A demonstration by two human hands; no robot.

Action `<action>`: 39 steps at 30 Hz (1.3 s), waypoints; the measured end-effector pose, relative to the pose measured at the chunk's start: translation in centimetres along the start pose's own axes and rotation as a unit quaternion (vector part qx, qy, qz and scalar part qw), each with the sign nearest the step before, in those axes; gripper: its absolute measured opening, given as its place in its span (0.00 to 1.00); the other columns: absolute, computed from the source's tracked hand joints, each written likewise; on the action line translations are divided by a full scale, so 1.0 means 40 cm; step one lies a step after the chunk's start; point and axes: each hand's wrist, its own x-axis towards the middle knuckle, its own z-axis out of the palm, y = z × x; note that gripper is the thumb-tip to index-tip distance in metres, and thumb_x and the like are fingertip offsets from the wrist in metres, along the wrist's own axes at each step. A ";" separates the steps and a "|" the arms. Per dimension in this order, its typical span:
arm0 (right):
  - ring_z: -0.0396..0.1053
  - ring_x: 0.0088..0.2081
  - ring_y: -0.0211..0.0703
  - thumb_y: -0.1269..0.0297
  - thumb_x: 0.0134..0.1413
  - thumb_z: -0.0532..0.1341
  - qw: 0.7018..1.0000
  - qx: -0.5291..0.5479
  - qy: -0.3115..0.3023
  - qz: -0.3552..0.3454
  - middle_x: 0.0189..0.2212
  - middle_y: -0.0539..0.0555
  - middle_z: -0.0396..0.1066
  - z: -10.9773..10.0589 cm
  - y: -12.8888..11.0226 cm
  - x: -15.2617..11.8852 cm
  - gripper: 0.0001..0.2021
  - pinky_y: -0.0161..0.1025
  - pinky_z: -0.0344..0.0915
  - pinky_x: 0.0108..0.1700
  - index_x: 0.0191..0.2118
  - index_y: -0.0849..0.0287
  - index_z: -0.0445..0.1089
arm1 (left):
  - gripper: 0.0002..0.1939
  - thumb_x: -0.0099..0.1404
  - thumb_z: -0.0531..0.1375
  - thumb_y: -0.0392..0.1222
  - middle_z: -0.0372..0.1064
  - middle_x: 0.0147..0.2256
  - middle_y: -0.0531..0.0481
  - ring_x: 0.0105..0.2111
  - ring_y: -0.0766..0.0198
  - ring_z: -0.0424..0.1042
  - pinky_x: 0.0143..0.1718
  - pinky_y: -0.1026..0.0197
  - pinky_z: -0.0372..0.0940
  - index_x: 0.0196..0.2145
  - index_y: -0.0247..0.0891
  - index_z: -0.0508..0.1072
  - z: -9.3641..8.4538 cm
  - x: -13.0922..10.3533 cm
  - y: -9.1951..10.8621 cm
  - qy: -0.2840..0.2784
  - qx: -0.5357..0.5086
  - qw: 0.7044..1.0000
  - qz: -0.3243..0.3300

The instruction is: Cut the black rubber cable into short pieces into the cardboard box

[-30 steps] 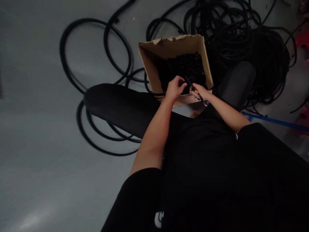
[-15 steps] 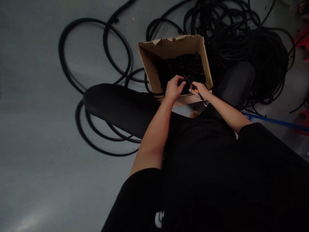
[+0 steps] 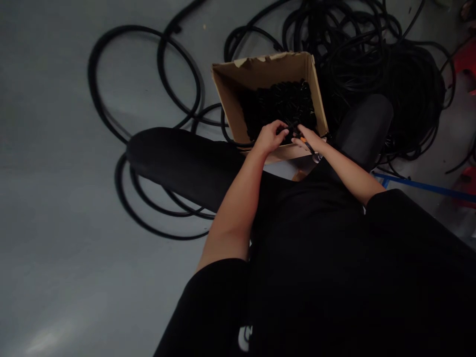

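My left hand [image 3: 271, 138] is closed around a black hose [image 3: 243, 144] over the near side of an open cardboard box [image 3: 229, 106]. The hose comes in from the left, across the box's near left corner. My right hand [image 3: 311, 139] grips a black hand tool with orange on its handles [image 3: 307, 145]; its exact kind is hard to make out. The tool's dark head meets the hose between my hands. Below them, many short black pieces [image 3: 286, 99] fill the lower part of the box.
Loops of black hose [image 3: 91, 74] lie on the grey floor at the left. A large tangled heap of hose [image 3: 353, 54] stands behind and right of the box. My knees flank the box. A blue bar [image 3: 427, 186] and red objects [image 3: 466, 62] are at the right.
My left hand has shifted slightly down and right, nearer to my right hand. The tool's pointed head, seen standing out before, now merges with the dark hose.
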 end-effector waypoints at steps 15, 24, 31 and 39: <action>0.69 0.39 0.46 0.63 0.66 0.72 0.992 -0.109 0.046 -0.035 0.32 0.48 0.70 0.010 0.044 0.030 0.11 0.39 0.67 0.44 0.40 0.51 0.67 | 0.23 0.83 0.65 0.69 0.80 0.35 0.46 0.40 0.48 0.82 0.54 0.47 0.79 0.46 0.46 0.78 0.004 0.019 -0.052 0.025 -0.016 0.999 0.037; 0.69 0.34 0.42 0.68 0.67 0.70 0.998 -0.061 0.002 -0.023 0.30 0.45 0.71 0.009 0.028 0.011 0.11 0.38 0.64 0.42 0.39 0.51 0.67 | 0.22 0.87 0.62 0.64 0.82 0.38 0.44 0.36 0.53 0.80 0.47 0.52 0.78 0.48 0.43 0.80 -0.001 0.011 -0.043 -0.060 0.011 0.998 -0.001; 0.64 0.34 0.44 0.66 0.66 0.71 0.995 -0.091 0.032 -0.041 0.27 0.44 0.64 0.011 0.026 0.026 0.14 0.40 0.59 0.41 0.35 0.50 0.63 | 0.26 0.89 0.59 0.67 0.75 0.33 0.47 0.36 0.53 0.79 0.47 0.51 0.79 0.46 0.43 0.80 0.000 0.020 -0.053 -0.033 -0.036 0.999 0.005; 0.63 0.34 0.43 0.58 0.65 0.71 0.991 -0.115 0.032 -0.065 0.28 0.45 0.63 0.004 0.052 0.032 0.13 0.41 0.59 0.41 0.38 0.51 0.65 | 0.24 0.89 0.61 0.63 0.72 0.32 0.47 0.38 0.52 0.79 0.52 0.47 0.81 0.39 0.44 0.77 -0.003 0.038 -0.088 -0.004 -0.028 1.000 0.004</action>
